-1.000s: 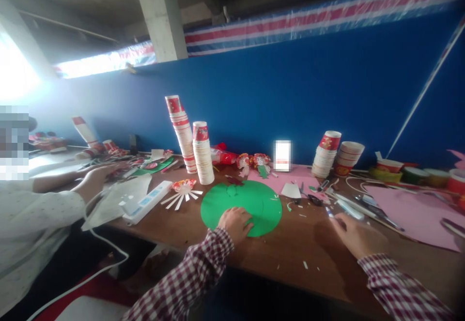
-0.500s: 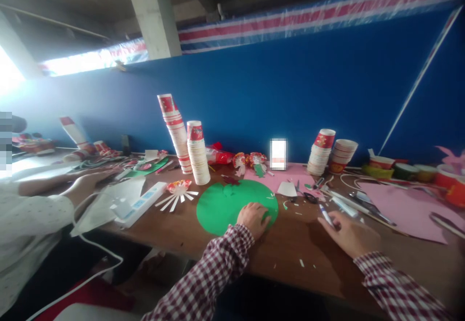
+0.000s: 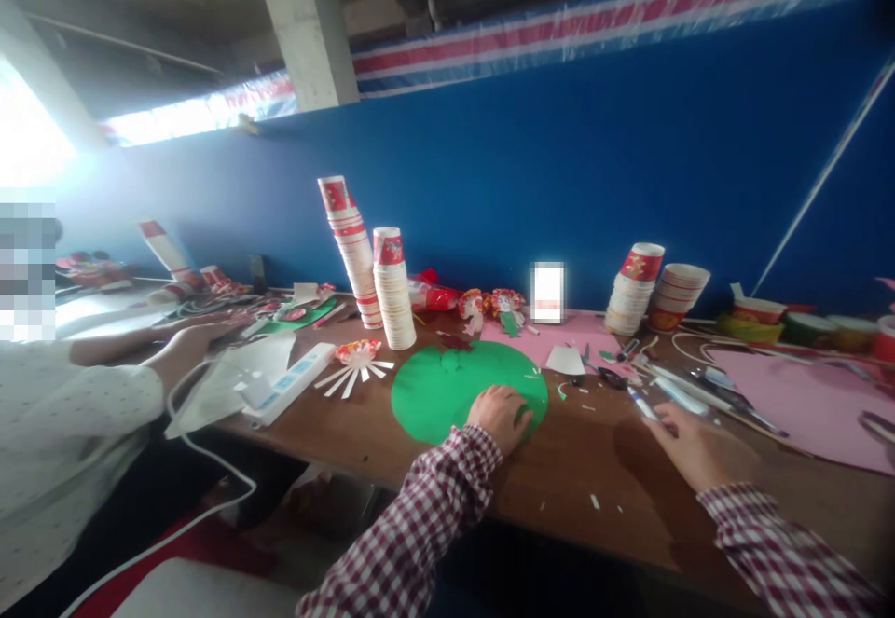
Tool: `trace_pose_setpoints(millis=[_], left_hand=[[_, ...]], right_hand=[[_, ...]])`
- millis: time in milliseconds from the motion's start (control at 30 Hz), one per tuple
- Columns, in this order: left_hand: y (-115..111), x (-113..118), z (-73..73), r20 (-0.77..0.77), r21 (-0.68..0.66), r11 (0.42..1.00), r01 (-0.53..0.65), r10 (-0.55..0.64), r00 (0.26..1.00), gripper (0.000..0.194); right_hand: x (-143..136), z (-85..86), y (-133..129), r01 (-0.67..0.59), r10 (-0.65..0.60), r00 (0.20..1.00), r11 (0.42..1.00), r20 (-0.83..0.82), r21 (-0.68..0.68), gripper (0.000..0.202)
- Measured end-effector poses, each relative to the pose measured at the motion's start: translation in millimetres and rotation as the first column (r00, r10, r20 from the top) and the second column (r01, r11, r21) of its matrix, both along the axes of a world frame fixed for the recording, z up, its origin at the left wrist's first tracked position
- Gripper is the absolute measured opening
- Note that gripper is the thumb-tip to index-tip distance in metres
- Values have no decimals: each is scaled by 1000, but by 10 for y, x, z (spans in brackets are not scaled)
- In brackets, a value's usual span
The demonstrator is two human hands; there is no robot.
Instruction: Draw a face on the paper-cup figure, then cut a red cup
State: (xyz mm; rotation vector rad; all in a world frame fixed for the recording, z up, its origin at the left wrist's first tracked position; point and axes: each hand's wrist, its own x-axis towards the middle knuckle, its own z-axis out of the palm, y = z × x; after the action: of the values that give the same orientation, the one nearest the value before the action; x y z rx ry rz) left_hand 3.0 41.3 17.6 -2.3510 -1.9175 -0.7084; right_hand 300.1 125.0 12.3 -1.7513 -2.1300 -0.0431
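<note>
A round sheet of green paper point(image 3: 433, 394) lies on the brown table. My left hand point(image 3: 499, 416) rests on its lower right part, fingers curled, and whether anything is under them is hidden. To the right, my right hand point(image 3: 703, 446) holds a white and blue pen point(image 3: 641, 404) between thumb and fingers, just above the tabletop. Scissors with black handles point(image 3: 612, 377) and a piece of white paper point(image 3: 565, 360) lie between the green sheet and the pen. A cup cut into strips point(image 3: 358, 362) sits left of the green sheet.
Tall stacks of paper cups point(image 3: 395, 306) stand behind the green sheet, more cup stacks point(image 3: 633, 292) at the back right. A white power strip point(image 3: 290, 385) lies at left, beside another person's arm point(image 3: 174, 348). Pink paper point(image 3: 804, 404) and tools lie at right.
The whole view has shifted, so most things appear slightly farther right. My left hand stays on the green paper, and my right hand still holds the pen.
</note>
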Motion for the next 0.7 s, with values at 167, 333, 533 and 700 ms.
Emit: trace_pose_setpoints(millis=[167, 333, 533, 700], left_hand=[[-10, 2, 4, 8, 17, 1000, 6, -6, 1000, 26], [-8, 4, 4, 8, 41, 999, -2, 1, 1000, 25], [15, -6, -10, 9, 76, 997, 26, -27, 1000, 25], [65, -38, -54, 28, 97, 992, 75, -78, 997, 23]], right_hand=[[-61, 17, -70, 18, -18, 1000, 987, 0, 158, 25], [-80, 10, -97, 8, -10, 1000, 982, 15, 189, 23], [-81, 1, -73, 12, -21, 997, 994, 74, 112, 27], [-128, 129, -144, 44, -56, 981, 997, 187, 69, 21]])
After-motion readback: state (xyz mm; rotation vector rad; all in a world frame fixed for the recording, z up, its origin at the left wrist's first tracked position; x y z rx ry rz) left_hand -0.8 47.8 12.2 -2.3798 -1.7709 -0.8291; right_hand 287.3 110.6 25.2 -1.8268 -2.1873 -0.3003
